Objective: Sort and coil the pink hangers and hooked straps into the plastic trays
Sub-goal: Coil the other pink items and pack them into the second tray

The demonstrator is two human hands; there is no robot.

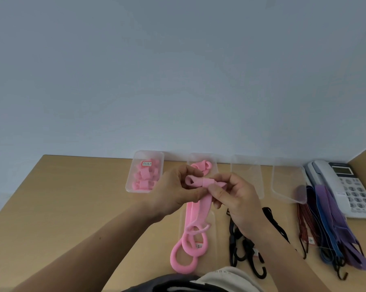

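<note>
Above the desk's middle, both hands hold one pink hanger strap [201, 202]. My left hand [178, 192] grips its rolled end, and my right hand [232, 192] pinches the fold beside it. The strap's tail hangs down to a ring [195, 241] over a flat clear tray [212, 232]. Another pink ring hanger [183, 260] lies below it. A clear tray [145, 171] at the back left holds several coiled pink hangers. A second tray [212, 165] behind my hands holds one pink coil. Black hooked straps [244, 249] lie under my right forearm.
Two clear trays [248, 171] [287, 182] stand at the back right. Red, blue and purple hooked straps [329, 224] lie at the right, partly over a white desk telephone [344, 184]. A pale wall rises behind the wooden desk [72, 197].
</note>
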